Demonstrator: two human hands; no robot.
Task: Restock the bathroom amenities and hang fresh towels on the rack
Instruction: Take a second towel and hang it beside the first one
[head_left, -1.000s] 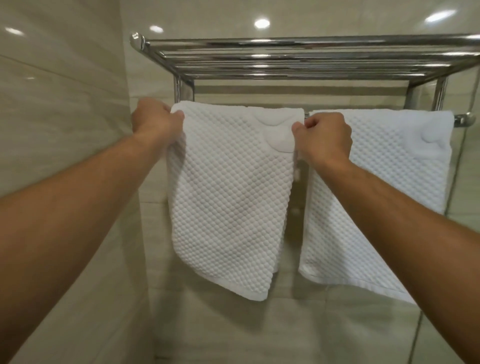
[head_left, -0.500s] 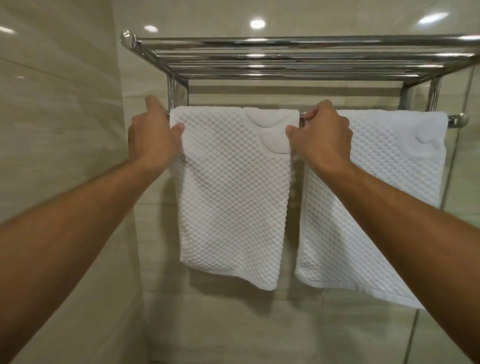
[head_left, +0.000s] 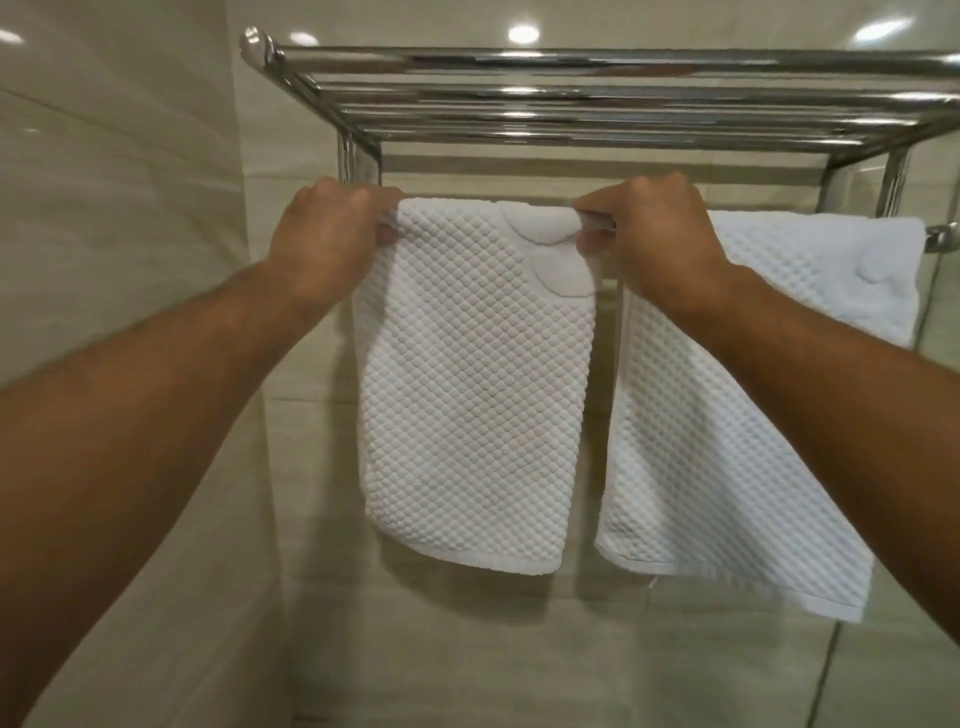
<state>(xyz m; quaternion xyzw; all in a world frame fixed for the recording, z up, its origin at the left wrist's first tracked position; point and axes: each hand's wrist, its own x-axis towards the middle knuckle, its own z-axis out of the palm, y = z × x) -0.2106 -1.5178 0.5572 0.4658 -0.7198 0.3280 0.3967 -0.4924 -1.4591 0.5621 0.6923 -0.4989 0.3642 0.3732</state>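
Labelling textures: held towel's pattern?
White cloth towel: small raised diamond bumps, smooth round patches; head view.

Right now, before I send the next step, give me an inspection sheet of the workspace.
Surface: no table in view; chrome rack on the wall, hanging bar beneath its shelf.
Job's things: left towel and right towel, both white, draped over the bar, apart; no amenities seen.
Clutter: nothing seen.
Grippers: left hand grips the left towel's upper left corner; right hand grips its upper right corner.
Cables: nothing seen.
Surroundings: beige tiled wall with light reflections.
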